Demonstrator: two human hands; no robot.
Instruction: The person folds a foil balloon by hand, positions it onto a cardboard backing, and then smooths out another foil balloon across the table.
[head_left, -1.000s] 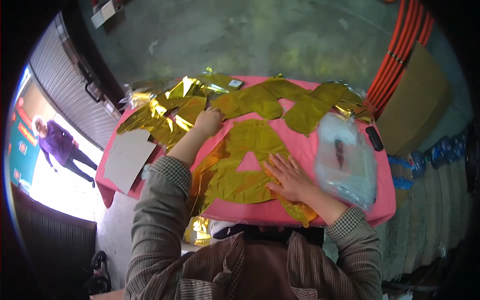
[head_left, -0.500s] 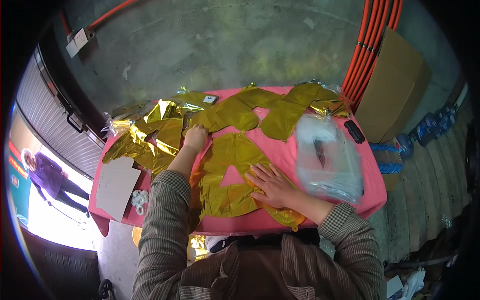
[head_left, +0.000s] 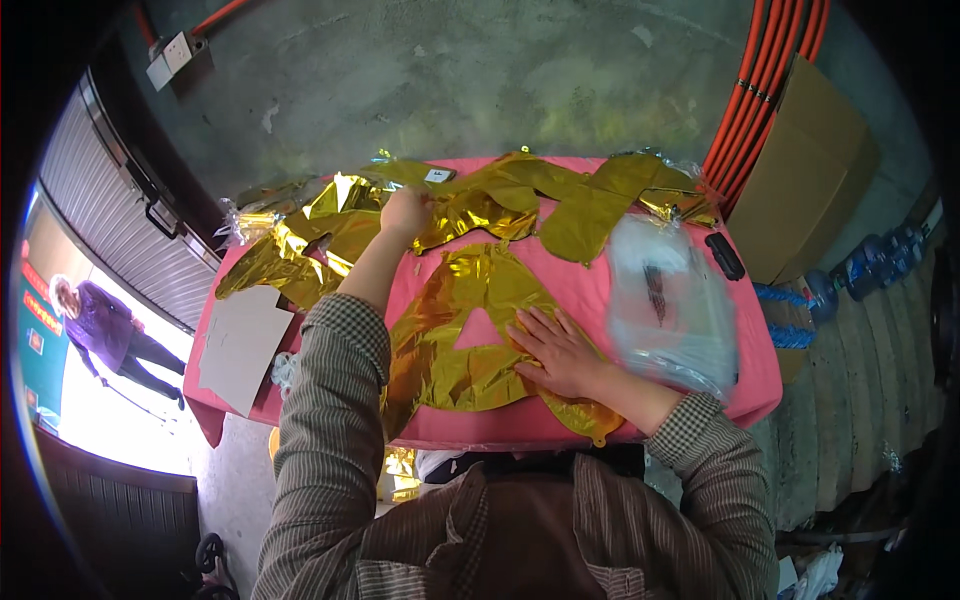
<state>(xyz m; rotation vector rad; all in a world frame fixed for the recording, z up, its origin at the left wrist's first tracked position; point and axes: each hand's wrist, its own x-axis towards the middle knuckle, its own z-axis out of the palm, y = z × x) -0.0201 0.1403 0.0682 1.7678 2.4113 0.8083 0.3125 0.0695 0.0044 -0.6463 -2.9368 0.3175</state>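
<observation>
A flat gold foil balloon shaped like a letter A point(head_left: 450, 380) lies on the near middle of the pink-covered table point(head_left: 590, 310). My right hand point(head_left: 560, 352) rests open on its right leg, fingers spread. Farther back, my left hand point(head_left: 405, 212) is closed on the left end of another gold foil balloon point(head_left: 480, 215), whose near edge is creased and shiny. My left fingertips are mostly hidden. Beside that balloon, to the right, a gold foil piece point(head_left: 585, 222) lies flat. Crumpled gold foil point(head_left: 290, 245) is heaped left of my left hand.
Clear plastic bags point(head_left: 665, 310) lie on the right beside a black object point(head_left: 725, 257). White card point(head_left: 240, 345) and a white bundle point(head_left: 284, 373) sit at the left. A small white-faced item point(head_left: 438, 175) is at the back. Cardboard point(head_left: 805, 170) leans by orange pipes; a person point(head_left: 110, 330) stands outside.
My left hand has moved away from me, shifting the near edge of the rear gold foil balloon back and creasing it. My right hand stays on the A-shaped balloon.
</observation>
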